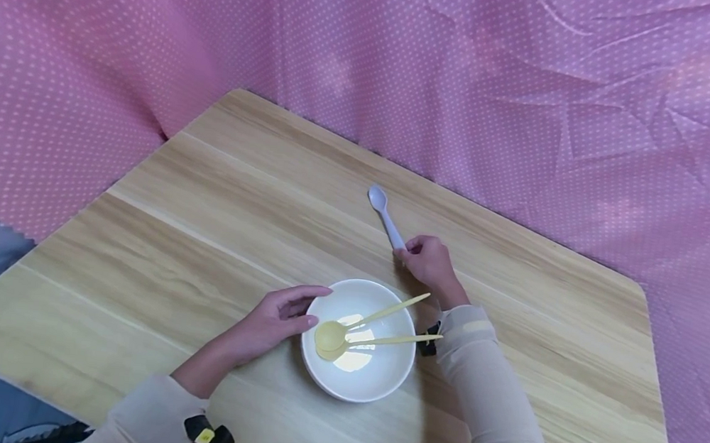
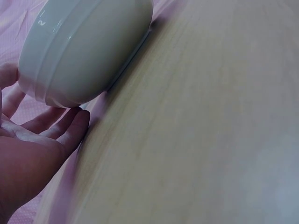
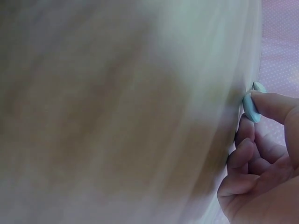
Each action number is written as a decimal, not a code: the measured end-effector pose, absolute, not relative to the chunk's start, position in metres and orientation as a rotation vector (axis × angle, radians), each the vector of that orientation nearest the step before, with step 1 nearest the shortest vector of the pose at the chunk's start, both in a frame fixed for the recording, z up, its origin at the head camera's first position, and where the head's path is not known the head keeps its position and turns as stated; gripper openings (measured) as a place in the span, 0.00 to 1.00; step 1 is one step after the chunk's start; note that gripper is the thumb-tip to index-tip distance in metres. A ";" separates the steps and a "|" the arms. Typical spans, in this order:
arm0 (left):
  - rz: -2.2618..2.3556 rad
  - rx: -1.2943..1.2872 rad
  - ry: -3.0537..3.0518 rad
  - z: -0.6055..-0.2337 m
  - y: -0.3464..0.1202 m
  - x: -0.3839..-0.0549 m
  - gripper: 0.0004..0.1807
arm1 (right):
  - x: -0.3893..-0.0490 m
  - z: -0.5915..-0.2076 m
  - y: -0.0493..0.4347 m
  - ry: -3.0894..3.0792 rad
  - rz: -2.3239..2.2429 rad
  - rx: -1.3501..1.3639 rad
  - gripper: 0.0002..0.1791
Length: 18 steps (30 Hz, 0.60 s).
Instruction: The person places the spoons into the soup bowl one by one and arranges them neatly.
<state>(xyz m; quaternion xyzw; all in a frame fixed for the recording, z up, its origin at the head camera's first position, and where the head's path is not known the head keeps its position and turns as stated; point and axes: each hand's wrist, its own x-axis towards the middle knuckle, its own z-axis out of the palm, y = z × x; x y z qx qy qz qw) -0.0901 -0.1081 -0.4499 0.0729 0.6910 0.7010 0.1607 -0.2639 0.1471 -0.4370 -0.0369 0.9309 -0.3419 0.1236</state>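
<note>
A white bowl (image 1: pixel 371 383) sits on the wooden table (image 1: pixel 214 222) near its front edge, with two yellow spoons (image 1: pixel 344 334) lying in it, handles pointing right. My left hand (image 1: pixel 278 317) rests with straight fingers against the bowl's left rim; in the left wrist view the fingers (image 2: pixel 60 128) lie just beside the bowl (image 2: pixel 84 46). Behind the bowl, a pale blue spoon (image 1: pixel 384 214) lies on the table, and my right hand (image 1: pixel 425 260) pinches its handle end. In the right wrist view the fingertips (image 3: pixel 261 102) hold the blue handle (image 3: pixel 251 106).
Pink dotted cloth (image 1: pixel 534 89) hangs behind and around the table on all far sides. The table's left corner and front edge (image 1: pixel 6 373) drop off to a grey floor. Bare wood lies to the left and right of the bowl.
</note>
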 end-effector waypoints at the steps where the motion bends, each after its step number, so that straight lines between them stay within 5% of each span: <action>1: 2.004 0.207 1.974 -0.450 -0.108 -0.090 0.26 | -0.264 -0.437 0.148 2.715 -1.002 -0.111 0.12; 18: 2.004 0.204 1.960 -0.449 -0.108 -0.090 0.26 | -0.259 -0.440 0.161 2.713 -1.082 -0.105 0.10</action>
